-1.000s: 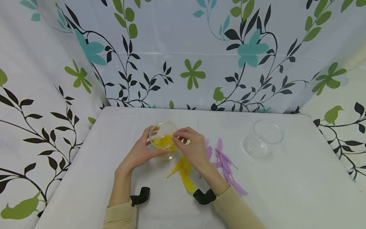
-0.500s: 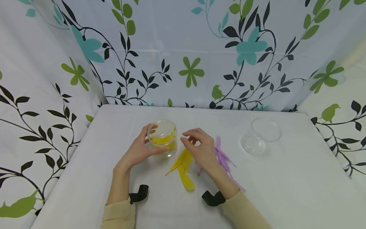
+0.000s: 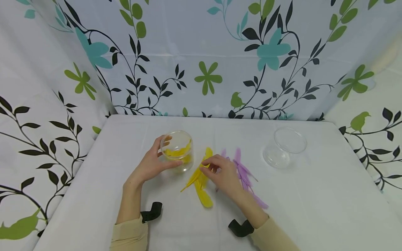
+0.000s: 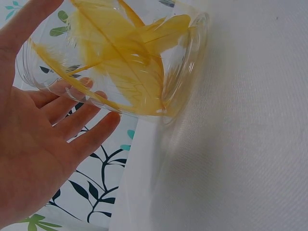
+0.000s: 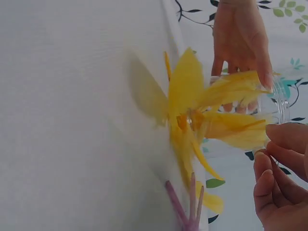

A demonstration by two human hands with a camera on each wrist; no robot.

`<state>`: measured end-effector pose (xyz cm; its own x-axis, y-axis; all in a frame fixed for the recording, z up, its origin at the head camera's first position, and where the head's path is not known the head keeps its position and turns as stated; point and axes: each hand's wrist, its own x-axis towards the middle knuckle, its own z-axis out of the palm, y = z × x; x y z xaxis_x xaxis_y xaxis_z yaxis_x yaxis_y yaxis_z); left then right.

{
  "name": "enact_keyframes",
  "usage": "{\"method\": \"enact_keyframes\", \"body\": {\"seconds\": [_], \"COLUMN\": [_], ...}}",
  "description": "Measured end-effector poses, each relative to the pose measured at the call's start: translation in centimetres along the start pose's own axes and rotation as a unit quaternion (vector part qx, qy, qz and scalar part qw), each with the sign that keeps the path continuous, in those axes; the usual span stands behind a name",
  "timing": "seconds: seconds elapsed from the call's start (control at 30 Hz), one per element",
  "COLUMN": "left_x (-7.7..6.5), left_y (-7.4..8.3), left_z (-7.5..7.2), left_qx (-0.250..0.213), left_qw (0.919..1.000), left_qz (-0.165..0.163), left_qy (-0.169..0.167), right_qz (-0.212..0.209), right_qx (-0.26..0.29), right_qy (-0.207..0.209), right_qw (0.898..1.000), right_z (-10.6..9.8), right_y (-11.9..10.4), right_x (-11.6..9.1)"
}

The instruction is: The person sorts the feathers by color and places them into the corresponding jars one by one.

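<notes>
In the head view my left hand [image 3: 152,166] holds a clear jar [image 3: 180,169] tilted a little, thumb on the near side and fingers round the far side. Yellow feathers [image 4: 130,62] lie inside the jar, seen through its wall in the left wrist view. My right hand [image 3: 224,174] hovers over a loose bunch of yellow feathers [image 3: 203,198] on the table. Its fingers are loosely bent, and the right wrist view shows nothing between thumb and fingers [image 5: 269,187]. Purple feathers [image 3: 244,176] lie just beyond that hand, partly hidden by it.
A second clear jar [image 3: 276,159] stands on the right part of the white table [image 3: 314,195]. Leaf-patterned cloth [image 3: 176,45] hangs at the back and sides. A black wrist mount [image 3: 152,212] juts inward from each sleeve.
My right hand has left the jar's mouth and moved right and down to the yellow feathers. Another yellow feather seems to have settled in the jar. My left hand keeps its hold.
</notes>
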<state>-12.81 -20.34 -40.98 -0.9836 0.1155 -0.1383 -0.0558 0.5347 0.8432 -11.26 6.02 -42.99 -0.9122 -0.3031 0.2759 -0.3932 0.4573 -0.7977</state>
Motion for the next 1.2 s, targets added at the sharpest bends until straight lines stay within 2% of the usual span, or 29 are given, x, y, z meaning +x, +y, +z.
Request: {"method": "enact_keyframes", "body": {"seconds": [0.27,0.4,0.5,0.67,0.77,0.97,1.2], "left_x": [0.0,0.0,0.0,0.0,0.0,-0.1,0.0], "left_y": [0.1,0.2,0.1,0.1,0.1,0.1,-0.1], "left_z": [-0.1,-0.1,-0.1,0.0,0.0,0.2,0.1], "left_qx": [0.002,0.001,-0.001,-0.001,-0.003,-0.011,-0.008], "left_qw": [1.0,1.0,1.0,0.9999,1.0,0.9999,1.0], "left_qz": [-0.003,-0.004,-0.008,-0.011,-0.008,-0.007,-0.001], "left_qy": [-0.004,-0.004,-0.004,-0.004,-0.003,-0.005,0.0], "right_qz": [-0.049,-0.043,-0.02,0.031,0.044,0.025,0.0], "right_qx": [-0.009,-0.023,-0.043,-0.068,-0.077,-0.1,-0.116], "right_qy": [-0.015,-0.029,-0.04,-0.093,-0.117,-0.131,-0.112], "right_qw": [0.999,0.998,0.998,0.993,0.989,0.986,0.987], "right_z": [0.7,1.1,1.2,1.4,1.5,1.8,1.8], "right_y": [1.3,1.5,1.5,1.4,1.3,1.3,1.5], "right_x": [-2.0,-2.6,-2.7,-2.8,-2.7,-2.5,-2.4]}}
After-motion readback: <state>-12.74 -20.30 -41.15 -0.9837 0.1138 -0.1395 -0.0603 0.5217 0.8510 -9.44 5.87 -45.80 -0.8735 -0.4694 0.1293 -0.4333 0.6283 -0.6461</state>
